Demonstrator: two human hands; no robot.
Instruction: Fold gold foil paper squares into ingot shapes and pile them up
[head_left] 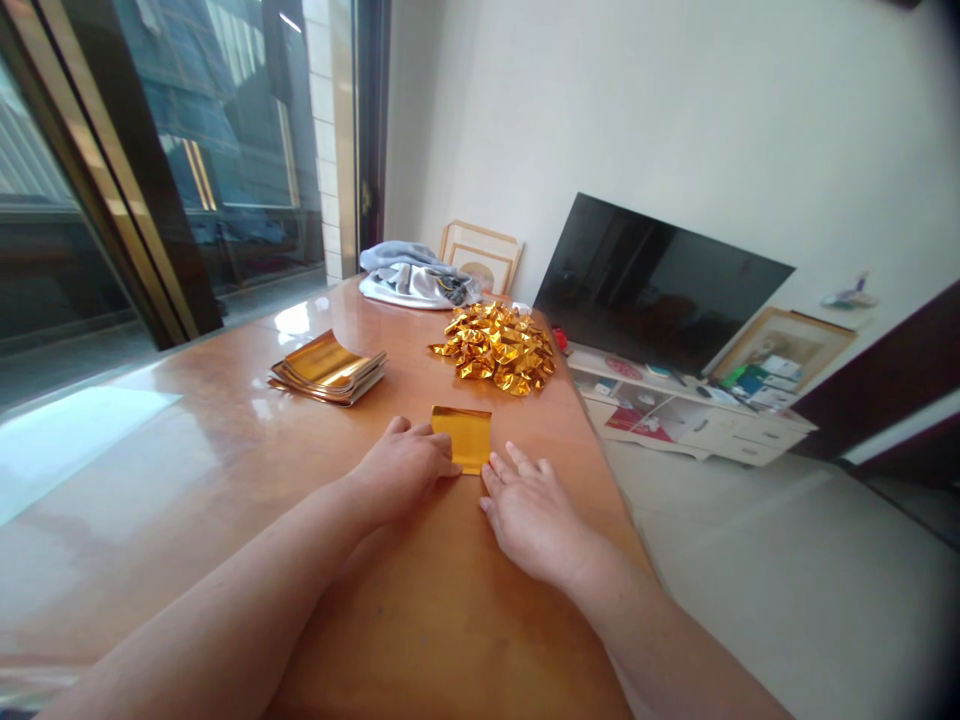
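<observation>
A shiny gold foil paper sheet (466, 436) lies on the glossy wooden table between my hands. My left hand (409, 462) is at its left side, fingers curled over that edge and thumb along the near edge. At the lower right corner, my right hand (529, 505) rests palm down with its fingers apart, the fingertips touching or very near the foil. Beyond to the left sits a stack of gold foil paper sheets (330, 368), curling upward at the edges. Farther ahead is a pile of folded gold foil pieces (499, 345).
Folded clothes (412, 275) lie at the far end of the table (420, 610). Its right edge drops to a pale floor. A television (652, 285) stands on a white cabinet (705, 420) beyond. Framed pictures (480, 255) lean by the wall; glass doors are left.
</observation>
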